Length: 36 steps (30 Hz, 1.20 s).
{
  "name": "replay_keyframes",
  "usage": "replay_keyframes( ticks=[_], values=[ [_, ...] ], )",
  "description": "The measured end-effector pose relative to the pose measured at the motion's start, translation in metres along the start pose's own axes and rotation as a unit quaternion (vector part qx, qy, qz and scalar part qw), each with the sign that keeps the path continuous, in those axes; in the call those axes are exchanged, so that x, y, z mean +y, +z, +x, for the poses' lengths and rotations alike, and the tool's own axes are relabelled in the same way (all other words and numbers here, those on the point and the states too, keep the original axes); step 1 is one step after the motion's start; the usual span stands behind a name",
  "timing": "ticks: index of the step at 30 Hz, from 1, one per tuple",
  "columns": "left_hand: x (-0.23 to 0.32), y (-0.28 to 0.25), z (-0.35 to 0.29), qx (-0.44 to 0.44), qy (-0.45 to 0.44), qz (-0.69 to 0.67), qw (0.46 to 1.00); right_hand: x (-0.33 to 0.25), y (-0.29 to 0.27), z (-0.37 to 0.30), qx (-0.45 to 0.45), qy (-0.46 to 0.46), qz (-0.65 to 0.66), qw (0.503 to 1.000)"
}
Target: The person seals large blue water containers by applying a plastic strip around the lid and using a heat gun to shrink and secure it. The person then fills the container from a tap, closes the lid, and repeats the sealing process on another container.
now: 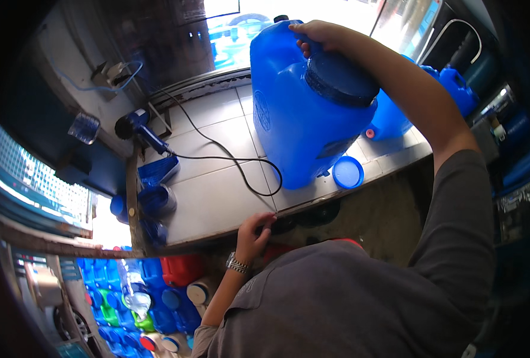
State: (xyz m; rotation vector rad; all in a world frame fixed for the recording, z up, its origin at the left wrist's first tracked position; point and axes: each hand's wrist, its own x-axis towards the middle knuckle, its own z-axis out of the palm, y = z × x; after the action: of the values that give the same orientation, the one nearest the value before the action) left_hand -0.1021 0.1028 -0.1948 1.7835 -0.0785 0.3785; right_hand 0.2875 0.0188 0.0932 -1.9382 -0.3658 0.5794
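Note:
A large blue plastic water jug (295, 131) stands on the white-tiled counter (208, 206), with a wide dark lid (341, 77) on it. My right hand (320, 36) reaches over the lid and is closed around the jug's handle at the top; part of the grip is hidden. By the counter's front edge, my left hand (254, 236) has its fingers curled together. Whether anything small is pinched in them I cannot make out. A light blue round cap (348, 173) lies at the jug's foot, close to the edge.
A blue hair dryer (147, 130) sits at the counter's left, its black cord (232, 156) looping toward the jug. Blue scoop-like containers (157, 200) stand below it. More blue jugs (390, 116) are at the right. Several stacked containers (169, 298) fill the lower left.

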Motion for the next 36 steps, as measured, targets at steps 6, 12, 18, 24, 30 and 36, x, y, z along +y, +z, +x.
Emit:
replay_keyframes(
  ticks=[6,12,18,24,30,36],
  values=[
    [0.039,0.045,-0.008,0.126,-0.011,0.009,0.992,0.017,0.006,-0.049,-0.040,-0.031,-0.016,0.999],
    [0.085,0.093,0.013,0.295,0.072,0.131,0.944,0.035,0.006,-0.137,-0.209,-0.068,-0.057,0.974],
    [0.114,0.155,-0.034,0.420,0.066,0.224,0.877,0.050,-0.011,-0.252,-0.383,-0.115,-0.171,0.900],
    [0.123,0.312,-0.112,0.594,0.028,0.322,0.737,0.085,-0.006,-0.328,-0.552,-0.173,-0.393,0.715],
    [0.093,0.463,-0.209,0.644,-0.187,0.271,0.690,0.260,0.031,-0.342,-0.601,-0.142,-0.575,0.536],
    [0.097,0.628,-0.366,0.698,-0.450,0.169,0.531,0.521,0.093,-0.384,-0.688,-0.261,-0.609,0.297]
  ],
)
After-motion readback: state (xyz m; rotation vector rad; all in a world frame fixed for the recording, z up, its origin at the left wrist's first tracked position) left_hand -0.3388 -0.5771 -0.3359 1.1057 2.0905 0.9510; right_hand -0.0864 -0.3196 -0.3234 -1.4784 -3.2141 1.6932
